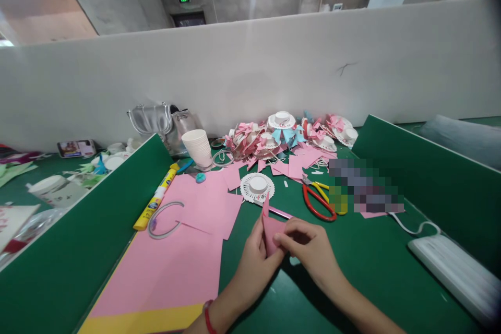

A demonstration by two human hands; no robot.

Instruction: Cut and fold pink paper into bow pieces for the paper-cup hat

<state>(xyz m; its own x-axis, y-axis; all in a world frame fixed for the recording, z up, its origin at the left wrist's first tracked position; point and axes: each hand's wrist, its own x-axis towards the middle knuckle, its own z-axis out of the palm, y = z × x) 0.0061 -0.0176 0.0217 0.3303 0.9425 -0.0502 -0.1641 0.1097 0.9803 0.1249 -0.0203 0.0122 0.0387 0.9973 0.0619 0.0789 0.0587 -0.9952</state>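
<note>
Between my two hands is a small folded piece of pink paper (273,230), one flap standing upright. My left hand (256,258) grips its left and lower side, thumb across the front. From the right, my right hand (311,242) pinches the paper's edge between thumb and fingers. Just beyond the hands lies a white fringed paper-cup disc (258,185), with a pink-purple pen-like stick (279,212) partly hidden behind the fingers. Red-handled scissors (319,203) rest to the right, beside a yellow-handled tool (324,190). Large pink sheets (172,266) spread out at the left.
A yellow glue tube (156,195) and a grey ring (151,227) lie left. Behind stand stacked paper cups (197,147) and a heap of pink, white and blue paper crafts (254,141). Green dividers (97,209) flank the desk; a white mask pack (454,271) lies right.
</note>
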